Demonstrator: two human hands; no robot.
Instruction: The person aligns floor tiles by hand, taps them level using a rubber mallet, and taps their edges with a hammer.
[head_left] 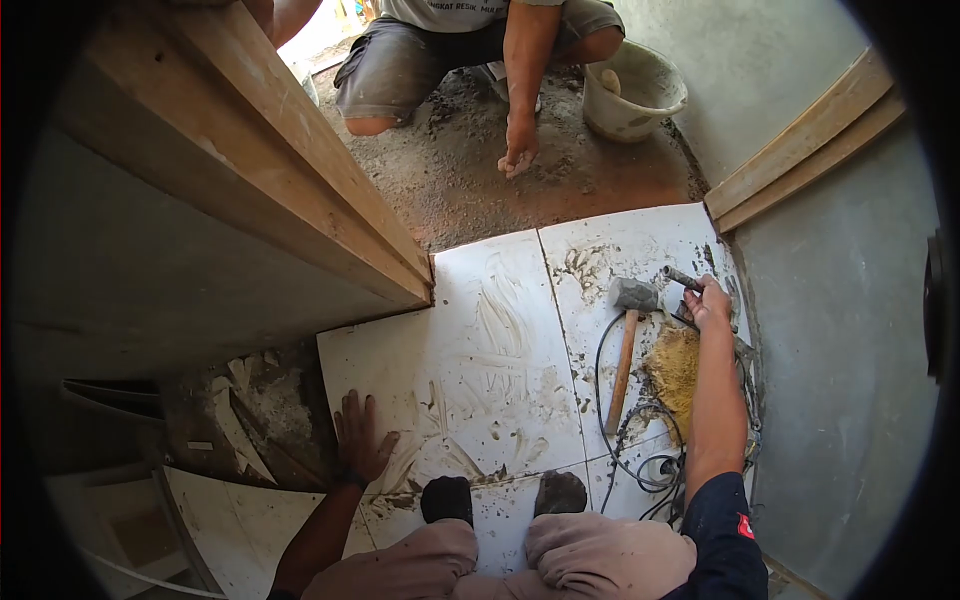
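Observation:
My left hand (362, 440) lies flat on a white floor tile (460, 345) smeared with mud, its fingers spread near the tile's left edge. My right hand (708, 303) is closed round a tool with a dark, rod-like handle (683, 278); the rest of that tool is partly hidden by the hand. Just left of it lies a rubber mallet (621, 375) with a grey head and a wooden handle. A yellow sponge (674, 372) rests below my right hand, partly behind my forearm. Black cable (600, 385) loops round the mallet and sponge.
Across the doorway another person (440, 70) crouches on bare soil (440, 180), one hand reaching down. A bucket (632, 115) stands beside them. Wooden door frames (300, 170) flank the opening, with grey walls (840, 330) alongside. Tile offcuts (240, 430) lie at the left.

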